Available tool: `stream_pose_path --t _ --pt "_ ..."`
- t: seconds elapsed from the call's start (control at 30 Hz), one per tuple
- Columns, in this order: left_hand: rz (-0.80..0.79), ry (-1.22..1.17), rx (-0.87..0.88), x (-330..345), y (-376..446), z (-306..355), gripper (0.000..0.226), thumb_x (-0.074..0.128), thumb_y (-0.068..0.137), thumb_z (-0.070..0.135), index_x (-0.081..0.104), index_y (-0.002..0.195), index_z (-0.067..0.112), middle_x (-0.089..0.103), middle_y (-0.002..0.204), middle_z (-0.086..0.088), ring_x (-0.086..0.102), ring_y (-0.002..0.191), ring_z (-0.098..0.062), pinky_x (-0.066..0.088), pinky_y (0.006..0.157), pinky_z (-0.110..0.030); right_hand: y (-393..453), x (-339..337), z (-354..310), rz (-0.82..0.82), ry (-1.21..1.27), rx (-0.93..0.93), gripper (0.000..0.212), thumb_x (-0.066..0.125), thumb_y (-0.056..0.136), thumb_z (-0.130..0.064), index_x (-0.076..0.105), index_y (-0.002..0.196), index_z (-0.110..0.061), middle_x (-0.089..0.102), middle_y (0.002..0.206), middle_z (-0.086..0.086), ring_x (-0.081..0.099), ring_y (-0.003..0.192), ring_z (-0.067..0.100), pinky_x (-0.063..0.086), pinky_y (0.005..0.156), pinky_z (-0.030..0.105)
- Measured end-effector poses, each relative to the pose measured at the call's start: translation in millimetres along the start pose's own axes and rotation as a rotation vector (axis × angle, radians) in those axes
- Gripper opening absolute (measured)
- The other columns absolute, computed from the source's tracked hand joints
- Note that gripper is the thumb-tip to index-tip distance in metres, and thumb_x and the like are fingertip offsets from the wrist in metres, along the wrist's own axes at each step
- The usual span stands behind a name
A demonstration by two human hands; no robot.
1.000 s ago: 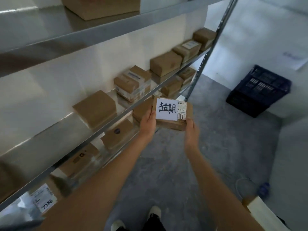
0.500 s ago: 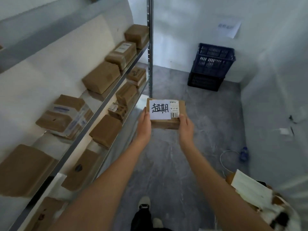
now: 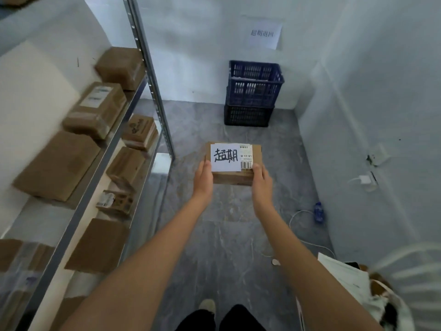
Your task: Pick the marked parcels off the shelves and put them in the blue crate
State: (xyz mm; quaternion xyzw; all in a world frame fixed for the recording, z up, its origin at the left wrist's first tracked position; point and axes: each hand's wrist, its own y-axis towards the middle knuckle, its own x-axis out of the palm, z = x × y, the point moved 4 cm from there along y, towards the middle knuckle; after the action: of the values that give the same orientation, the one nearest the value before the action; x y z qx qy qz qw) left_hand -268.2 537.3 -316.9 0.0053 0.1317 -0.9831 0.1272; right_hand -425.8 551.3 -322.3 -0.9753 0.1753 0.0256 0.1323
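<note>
A small brown cardboard parcel (image 3: 235,176) with a white handwritten note and a barcode label on top is held out in front of me over the floor. My left hand (image 3: 202,179) grips its left side with the thumb on top. My right hand (image 3: 262,181) grips its right side the same way. The blue crate (image 3: 255,83) stands straight ahead against the far wall, stacked on a darker crate (image 3: 248,115). Something pale shows through the blue crate's slots.
Metal shelves (image 3: 105,154) run along the left with several brown parcels on two levels. A steel upright (image 3: 152,84) ends the shelving. White walls close in ahead and on the right. A bottle (image 3: 318,212), a cable and papers (image 3: 343,275) lie on the floor at right.
I have turned away from the shelves toward the far wall, carrying the parcel in both hands. The blue crate has come to the centre of view and is nearer.
</note>
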Motion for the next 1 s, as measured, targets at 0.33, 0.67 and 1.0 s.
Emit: stream_pose_path --t 0.33,0.67,1.0 --pt "-0.094 -0.023 -0.031 104 127 27 0.038 0.028 0.104 0.020 0.056 0.128 0.012 0.061 0.124 -0.006 0.056 0.113 -0.021 0.044 0.094 -0.032 147 -13 -29 0.082 0.019 0.024 0.035 0.039 0.102 -0.032 0.062 0.125 -0.020 0.064 0.105 -0.010 0.056 0.092 -0.001 0.039 0.070 0.015" --pt "-0.061 0.032 -0.070 175 254 58 0.043 0.027 0.104 0.023 0.047 0.140 0.011 0.054 0.137 -0.008 0.049 0.125 -0.024 0.037 0.108 -0.038 299 1 -56 0.049 -0.012 0.044 0.041 0.039 0.102 -0.035 0.057 0.134 -0.017 0.062 0.122 -0.002 0.056 0.101 0.007 0.040 0.077 0.017" --pt "-0.118 0.041 -0.089 239 405 79 0.043 0.028 0.104 0.022 0.048 0.140 0.010 0.057 0.135 -0.010 0.052 0.123 -0.025 0.041 0.103 -0.036 449 33 -85 0.129 -0.029 0.069 0.038 0.041 0.102 -0.032 0.060 0.131 -0.018 0.062 0.115 -0.002 0.055 0.099 0.010 0.040 0.074 0.016"
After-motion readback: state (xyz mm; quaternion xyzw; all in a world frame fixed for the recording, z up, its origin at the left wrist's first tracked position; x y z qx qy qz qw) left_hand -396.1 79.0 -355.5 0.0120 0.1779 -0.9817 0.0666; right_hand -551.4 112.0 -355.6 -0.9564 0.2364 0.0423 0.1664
